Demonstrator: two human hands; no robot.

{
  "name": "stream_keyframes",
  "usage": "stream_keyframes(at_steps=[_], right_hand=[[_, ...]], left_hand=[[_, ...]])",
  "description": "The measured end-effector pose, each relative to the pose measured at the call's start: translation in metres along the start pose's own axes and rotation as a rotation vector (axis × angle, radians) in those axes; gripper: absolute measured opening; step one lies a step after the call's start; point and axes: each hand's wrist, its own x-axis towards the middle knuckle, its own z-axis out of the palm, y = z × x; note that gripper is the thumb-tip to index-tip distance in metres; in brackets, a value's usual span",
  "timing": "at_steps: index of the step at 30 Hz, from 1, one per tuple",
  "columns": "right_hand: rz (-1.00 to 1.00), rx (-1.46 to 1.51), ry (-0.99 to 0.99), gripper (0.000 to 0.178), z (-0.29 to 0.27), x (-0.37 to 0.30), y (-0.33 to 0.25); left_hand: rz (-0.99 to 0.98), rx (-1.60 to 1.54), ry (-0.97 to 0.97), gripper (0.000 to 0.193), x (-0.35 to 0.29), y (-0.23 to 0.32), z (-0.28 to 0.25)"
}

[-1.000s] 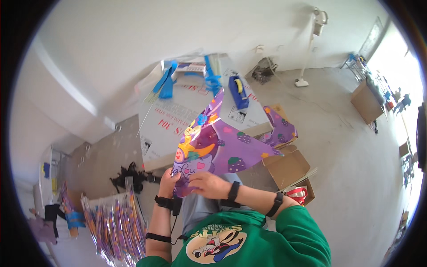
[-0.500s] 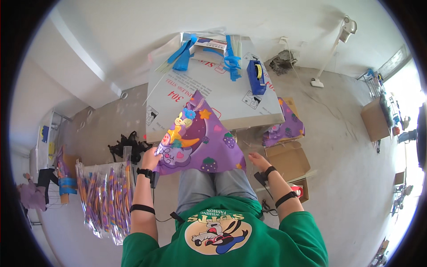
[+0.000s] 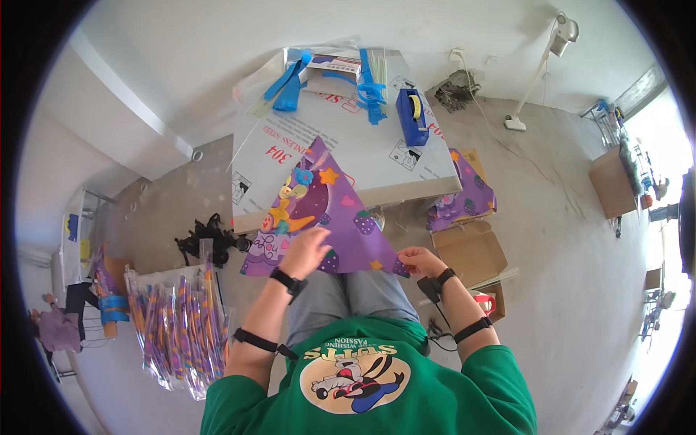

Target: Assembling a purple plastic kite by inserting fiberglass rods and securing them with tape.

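A purple triangular sheet (image 3: 341, 210), printed with a cartoon rabbit, stars and strawberries, lies partly on the table edge and partly over my lap, its tip pointing away from me. The fingers of my right hand (image 3: 420, 262) are closed on its lower right corner. My left hand (image 3: 306, 250) is over the lower middle of the sheet with fingers loosely stretched out, holding nothing that I can see. The sheet's lower left corner hangs free beside my left wrist.
On the film-covered table (image 3: 290, 167) are a blue tape dispenser (image 3: 413, 119), blue strips (image 3: 290, 83), thin pale sticks (image 3: 378, 65) and a small box (image 3: 335, 65). Right of it stand cardboard boxes (image 3: 471, 250) and more purple sheets (image 3: 471, 196). Plastic-wrapped bundles (image 3: 177, 319) hang at left.
My left hand has let go of the sheet's lower left corner and moved right over its middle. My right hand has come to the lower right corner and gripped it.
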Motion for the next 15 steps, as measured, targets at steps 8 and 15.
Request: stream_keyframes(at_steps=[8,15], right_hand=[[-0.089,-0.181,0.025,0.02,0.037,-0.027,-0.018],[-0.185,-0.139,-0.003,0.022,0.077,-0.034,-0.054]], left_hand=[[0.123,-0.22,-0.255,0.045,0.026,0.063,0.061],[0.061,-0.308,-0.162,0.049,0.027,0.079,0.045]])
